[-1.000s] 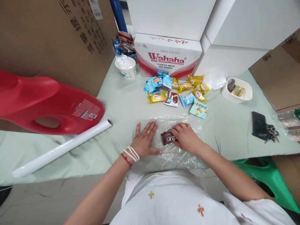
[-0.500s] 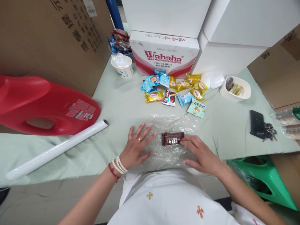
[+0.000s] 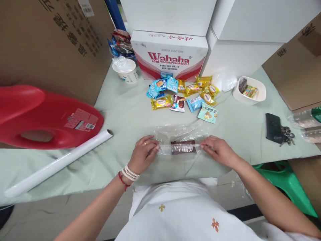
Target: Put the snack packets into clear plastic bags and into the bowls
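A snack bar in a dark brown wrapper (image 3: 183, 147) lies on the table, partly covered by a sheet of clear plastic film (image 3: 165, 134). The near edge of the film is folded up over the bar. My left hand (image 3: 145, 150) pinches that edge left of the bar, thumb against fingers. On the other side my right hand (image 3: 217, 149) grips the same edge, a little to the right of the bar. Beyond the film lie several small snack packets, among them a green one with a squirrel (image 3: 208, 113) and a white and brown one (image 3: 178, 103).
At left stand a red plastic jug (image 3: 57, 134) and a white roll (image 3: 60, 162). A Wahaha carton (image 3: 170, 55), paper cup (image 3: 127, 73) and white bowl (image 3: 250, 97) are behind. A black pouch with keys (image 3: 274, 129) lies right; a green stool (image 3: 288, 184) is below.
Both hands have closed on the film's near edge and brought it up and away from me over the bar. Before, my hands were spread, the right one touching the bar.
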{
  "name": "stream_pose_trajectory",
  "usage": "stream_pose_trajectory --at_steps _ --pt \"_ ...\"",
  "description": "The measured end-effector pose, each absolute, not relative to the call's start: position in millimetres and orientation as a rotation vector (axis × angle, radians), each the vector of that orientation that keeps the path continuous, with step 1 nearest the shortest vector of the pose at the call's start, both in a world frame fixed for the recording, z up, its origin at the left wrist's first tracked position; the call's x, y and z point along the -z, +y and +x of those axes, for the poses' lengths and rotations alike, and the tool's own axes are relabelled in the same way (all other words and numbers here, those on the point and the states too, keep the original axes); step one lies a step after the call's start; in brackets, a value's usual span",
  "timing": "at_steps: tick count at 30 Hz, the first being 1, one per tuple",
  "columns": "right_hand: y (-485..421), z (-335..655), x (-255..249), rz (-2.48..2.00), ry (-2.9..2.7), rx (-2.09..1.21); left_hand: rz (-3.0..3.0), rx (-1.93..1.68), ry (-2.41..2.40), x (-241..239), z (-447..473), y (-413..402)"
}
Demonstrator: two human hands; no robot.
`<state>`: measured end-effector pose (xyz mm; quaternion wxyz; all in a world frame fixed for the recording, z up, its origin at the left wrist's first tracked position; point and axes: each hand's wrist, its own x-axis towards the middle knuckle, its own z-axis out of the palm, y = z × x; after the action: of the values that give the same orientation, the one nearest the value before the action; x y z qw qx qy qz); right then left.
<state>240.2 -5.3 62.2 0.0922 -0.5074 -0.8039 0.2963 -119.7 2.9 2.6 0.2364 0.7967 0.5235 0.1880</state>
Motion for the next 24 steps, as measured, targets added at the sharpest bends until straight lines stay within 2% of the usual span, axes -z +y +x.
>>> stream_pose_trajectory --at_steps 4,7,10,13,19,24 --pt "38 226 -68 -1.900 -2.540 -0.534 2.098 -0.610 1.806 2 -100 7" --pt "64 207 -69 -1.816 -2.553 -0.291 2.048 -0.675 2.040 5 -89 3" --pt "89 182 -61 -1.644 -2.621 -0.331 2.034 -0.762 2.098 2 -82 -1" --pt "110 159 -51 -1.702 -2.738 -0.457 2.030 -0.798 2.050 -2 -76 0" --pt "117 143 -65 -1.702 -2.729 -0.735 1.960 -0.670 1.985 7 -66 17" --pt "61 149 -89 -1.413 -2.864 -0.560 1.902 -0.555 1.930 9 -68 28"
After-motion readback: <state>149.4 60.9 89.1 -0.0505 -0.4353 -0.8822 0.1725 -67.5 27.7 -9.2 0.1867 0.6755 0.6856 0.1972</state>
